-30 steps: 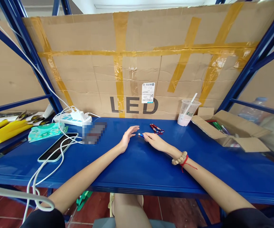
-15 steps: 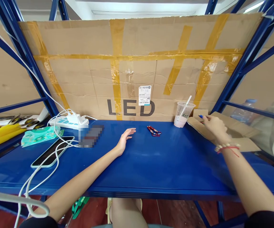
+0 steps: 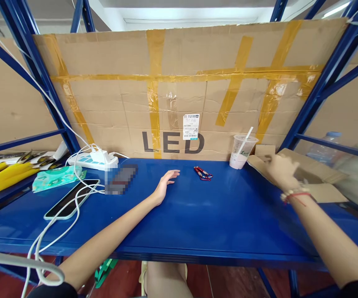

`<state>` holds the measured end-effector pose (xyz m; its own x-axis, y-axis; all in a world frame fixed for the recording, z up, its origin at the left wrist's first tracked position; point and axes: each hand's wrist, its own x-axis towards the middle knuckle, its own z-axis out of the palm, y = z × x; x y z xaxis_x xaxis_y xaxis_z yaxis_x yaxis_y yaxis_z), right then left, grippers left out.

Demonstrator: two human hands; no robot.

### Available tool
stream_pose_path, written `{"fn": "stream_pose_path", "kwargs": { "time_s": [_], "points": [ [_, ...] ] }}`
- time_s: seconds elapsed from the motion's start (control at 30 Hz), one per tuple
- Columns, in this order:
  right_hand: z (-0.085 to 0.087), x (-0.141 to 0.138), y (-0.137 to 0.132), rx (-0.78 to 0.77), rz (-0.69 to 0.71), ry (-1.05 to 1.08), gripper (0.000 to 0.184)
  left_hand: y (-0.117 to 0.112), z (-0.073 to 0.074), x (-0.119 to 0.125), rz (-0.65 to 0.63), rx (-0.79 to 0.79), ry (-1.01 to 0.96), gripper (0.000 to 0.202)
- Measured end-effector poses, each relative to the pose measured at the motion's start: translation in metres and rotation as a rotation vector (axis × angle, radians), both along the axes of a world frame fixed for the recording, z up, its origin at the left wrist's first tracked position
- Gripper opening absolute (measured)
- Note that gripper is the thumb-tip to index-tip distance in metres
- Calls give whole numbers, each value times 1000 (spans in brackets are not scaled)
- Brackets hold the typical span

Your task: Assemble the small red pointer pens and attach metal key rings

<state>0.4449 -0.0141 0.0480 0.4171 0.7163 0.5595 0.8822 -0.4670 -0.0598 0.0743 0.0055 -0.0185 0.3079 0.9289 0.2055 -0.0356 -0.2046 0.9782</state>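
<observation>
My left hand (image 3: 164, 184) rests on the blue shelf top (image 3: 197, 215), palm turned inward, fingers loosely spread, holding nothing. A little to its right lie small red keychain items (image 3: 202, 172). My right hand (image 3: 280, 169) hangs over the near flap of an open cardboard box (image 3: 309, 176) at the right. It is blurred and seen from the back, so its fingers and anything in them are hidden. A bead bracelet and a red string circle that wrist.
A plastic cup with a straw (image 3: 241, 150) stands left of the box. At the left are a phone on a white cable (image 3: 72, 198), a power strip (image 3: 91, 159), a green wipes pack (image 3: 56, 177) and yellow items (image 3: 1, 176). Taped cardboard marked LED (image 3: 172, 95) closes the back.
My right hand carried a small blue item from the shelf middle over to the cardboard box; the item no longer shows. My left hand stayed in place.
</observation>
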Motion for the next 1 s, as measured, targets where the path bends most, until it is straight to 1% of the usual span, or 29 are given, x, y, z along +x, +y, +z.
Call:
{"fn": "stream_pose_path", "kwargs": {
  "time_s": [0.1, 0.13, 0.17, 0.2, 0.27, 0.3, 0.37, 0.43, 0.6, 0.67, 0.73, 0.83, 0.87, 0.9, 0.93, 1.0],
  "points": [
    [-7, -63, 9, -35, 238, -28, 26, -1, 1, 0, 9, 4, -8, 39],
    [-11, -85, 12, -66, 343, -17, 26, -1, 1, 0, 15, 7, -9, 38],
    [-16, -106, 16, -122, 480, 56, 28, -2, 2, 0, 23, 11, -6, 38],
    [-21, -124, 20, -178, 564, 119, 32, -3, 3, 0, 33, 16, 0, 37],
    [-31, -152, 26, -253, 599, 136, 33, -4, 5, -1, 50, 28, 22, 36],
    [-36, -160, 29, -266, 599, 134, 32, -5, 6, -2, 58, 37, 37, 36],
    [-43, -168, 33, -277, 593, 126, 27, -7, 7, -3, 69, 54, 60, 36],
    [-48, -167, 36, -272, 594, 127, 23, -8, 7, -2, 69, 69, 85, 35],
    [-53, -160, 38, -260, 608, 161, 25, -14, 7, 3, 51, 104, 141, 30],
    [-54, -161, 37, -271, 649, 186, 23, -17, 7, 5, 70, 150, 195, 26],
    [-54, -165, 33, -293, 742, 201, 21, -18, 7, 5, 128, 220, 279, 27],
    [-51, -174, 23, -285, 1035, 282, 19, -18, 7, 2, 214, 347, 406, 27],
    [-49, -177, 19, -251, 1134, 320, 19, -17, 7, 2, 221, 376, 427, 24],
    [-48, -180, 14, -206, 1201, 349, 19, -16, 7, 1, 215, 387, 431, 21],
    [-46, -183, 10, -164, 1236, 364, 18, -15, 6, 1, 204, 382, 419, 18],
    [-45, -189, 4, -112, 1237, 386, 15, -14, 6, 1, 179, 344, 361, 16]
  ]
}}
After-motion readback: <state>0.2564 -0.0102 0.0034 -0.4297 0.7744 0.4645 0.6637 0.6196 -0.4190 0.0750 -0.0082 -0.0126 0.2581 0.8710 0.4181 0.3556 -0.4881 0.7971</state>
